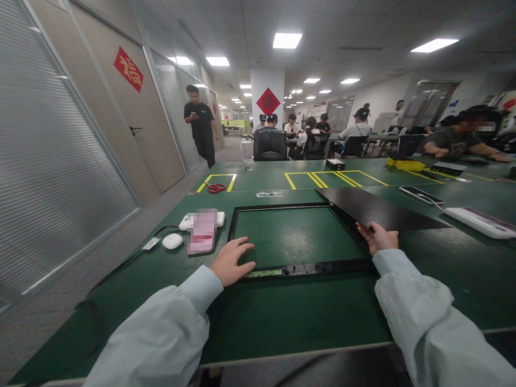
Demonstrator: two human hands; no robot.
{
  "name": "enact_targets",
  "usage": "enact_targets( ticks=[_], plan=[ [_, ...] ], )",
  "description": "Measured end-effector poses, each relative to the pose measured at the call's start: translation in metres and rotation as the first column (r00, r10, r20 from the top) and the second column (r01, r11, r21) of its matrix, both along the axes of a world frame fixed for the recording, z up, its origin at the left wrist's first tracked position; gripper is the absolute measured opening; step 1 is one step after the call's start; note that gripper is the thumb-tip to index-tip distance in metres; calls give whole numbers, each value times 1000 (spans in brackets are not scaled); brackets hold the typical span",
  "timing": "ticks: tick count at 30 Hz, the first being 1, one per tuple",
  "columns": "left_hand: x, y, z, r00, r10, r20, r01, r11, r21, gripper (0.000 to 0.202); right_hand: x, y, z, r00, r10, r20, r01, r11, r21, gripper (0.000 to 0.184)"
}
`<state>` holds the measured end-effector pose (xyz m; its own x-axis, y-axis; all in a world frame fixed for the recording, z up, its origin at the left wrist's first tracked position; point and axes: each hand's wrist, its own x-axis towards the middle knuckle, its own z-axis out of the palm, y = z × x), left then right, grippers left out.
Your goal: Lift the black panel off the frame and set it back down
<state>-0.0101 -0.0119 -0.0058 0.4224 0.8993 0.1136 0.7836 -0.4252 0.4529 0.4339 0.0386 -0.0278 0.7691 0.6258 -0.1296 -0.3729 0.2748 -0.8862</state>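
Note:
A black rectangular frame (282, 207) lies flat on the green table (282, 317), showing green mat through its middle. My left hand (230, 262) rests open on the frame's near left corner, fingers spread flat. My right hand (378, 238) is closed on the near edge of a dark flat panel (379, 209), which is lifted and tilted above the frame's right side. Both arms wear pale long sleeves.
A pink phone (202, 232), white mouse-like device (172, 241) and cable lie left of the frame. Red scissors (215, 187) sit in a yellow-marked box farther back. Phones (421, 194) and a white device (479, 221) lie to the right. People sit and stand beyond the table.

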Motion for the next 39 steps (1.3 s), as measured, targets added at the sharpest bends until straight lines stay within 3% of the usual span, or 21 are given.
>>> enact_targets(
  ticks=[11,15,18,21,24,27,29,31,34,39],
  plan=[
    [-6,6,-10,989,-13,149,6,999,46,48,5,-2,-2,996,-87,-13,88,984,156,49],
    [-9,8,-9,961,10,278,-22,999,41,45,-2,-10,9,999,-44,-21,48,974,223,46],
    [-9,10,-6,897,56,439,-69,998,13,44,-8,-16,19,999,20,-36,-10,967,256,43],
    [-7,13,-4,730,190,656,-151,982,-117,48,-10,-19,25,990,104,-95,-74,957,282,40],
    [-5,16,-1,427,345,836,-178,938,-297,50,-7,-21,27,965,205,-165,-154,949,276,30],
    [-4,17,7,127,453,882,-115,890,-441,40,-1,-23,26,925,299,-233,-245,941,234,24],
    [-5,15,15,-16,521,853,-18,853,-522,31,1,-25,25,901,360,-242,-311,925,219,24],
    [-6,13,24,-110,562,820,80,827,-556,28,1,-27,24,881,426,-205,-379,896,233,26],
    [-7,10,34,-184,585,790,188,810,-556,33,-2,-31,22,835,542,-97,-503,823,264,29],
    [-7,6,42,-284,566,774,90,819,-566,25,-8,-35,22,729,684,16,-676,715,179,30]
  ],
)
